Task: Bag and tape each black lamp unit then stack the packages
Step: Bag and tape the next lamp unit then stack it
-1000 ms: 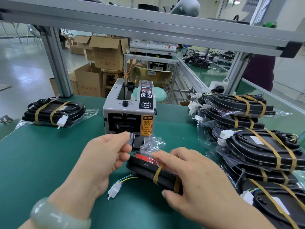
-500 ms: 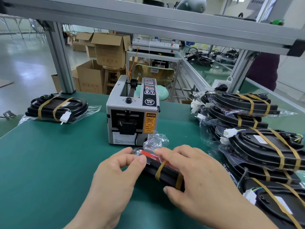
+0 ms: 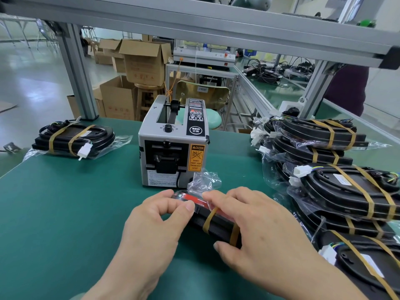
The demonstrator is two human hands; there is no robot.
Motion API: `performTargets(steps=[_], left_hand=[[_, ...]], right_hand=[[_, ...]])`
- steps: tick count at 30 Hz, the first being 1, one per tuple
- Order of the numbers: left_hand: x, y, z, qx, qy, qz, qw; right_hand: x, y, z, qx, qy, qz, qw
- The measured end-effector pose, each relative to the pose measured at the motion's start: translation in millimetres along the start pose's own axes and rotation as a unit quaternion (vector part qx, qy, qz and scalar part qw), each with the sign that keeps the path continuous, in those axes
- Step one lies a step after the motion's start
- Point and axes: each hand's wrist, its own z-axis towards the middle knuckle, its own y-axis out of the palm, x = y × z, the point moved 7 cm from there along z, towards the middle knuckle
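A black lamp unit [image 3: 213, 227] with a red lens and two tan bands lies in a clear bag on the green mat, just in front of the grey tape dispenser [image 3: 173, 146]. My left hand [image 3: 151, 226] pinches the bag at the unit's left end with thumb and forefinger. Over the unit's right side, my right hand [image 3: 259, 232] grips it, fingers on top and thumb at the near edge. The bag's loose end [image 3: 205, 178] sticks up behind my fingers. Whether a tape piece is under my fingers is hidden.
Several bagged lamp units [image 3: 337, 191] are piled at the right of the table. One bagged unit [image 3: 73, 137] lies at the far left. An aluminium frame beam [image 3: 194, 20] crosses overhead with posts at the table's back edge. Cardboard boxes stand on the floor beyond.
My left hand came down from the dispenser's outlet to the unit's left end and now hides the white connector. My right hand stayed on the unit.
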Motion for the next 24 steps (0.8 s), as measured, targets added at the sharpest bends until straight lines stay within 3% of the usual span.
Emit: performTargets(steps=[24], left_hand=[[5.3, 3.1, -2.3, 0.063, 0.045, 0.095, 0.992]], right_hand=[[-3.2, -0.8, -1.0, 0.001, 0.011, -0.017, 1.0]])
